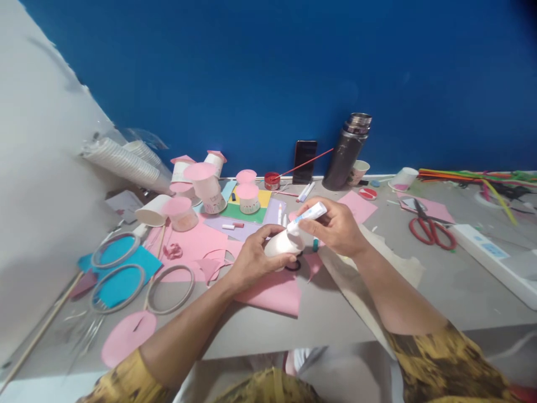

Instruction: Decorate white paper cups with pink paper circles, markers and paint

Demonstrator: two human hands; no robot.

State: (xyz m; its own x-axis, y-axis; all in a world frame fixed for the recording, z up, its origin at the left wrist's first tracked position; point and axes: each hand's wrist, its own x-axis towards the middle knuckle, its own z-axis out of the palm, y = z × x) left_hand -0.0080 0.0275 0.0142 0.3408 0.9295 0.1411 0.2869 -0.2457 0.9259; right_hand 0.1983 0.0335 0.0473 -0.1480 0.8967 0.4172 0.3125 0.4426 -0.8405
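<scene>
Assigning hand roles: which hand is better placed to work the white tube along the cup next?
Right hand, probably: it holds the white tube angled at the cup. The left hand is busy gripping the cup.

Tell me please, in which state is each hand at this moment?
Left hand: closed around a white paper cup.
Right hand: closed, holding what looks like a glue stick.

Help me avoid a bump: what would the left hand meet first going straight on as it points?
Past its white cup, the left hand would probably meet the right hand; depth is unclear.
</scene>
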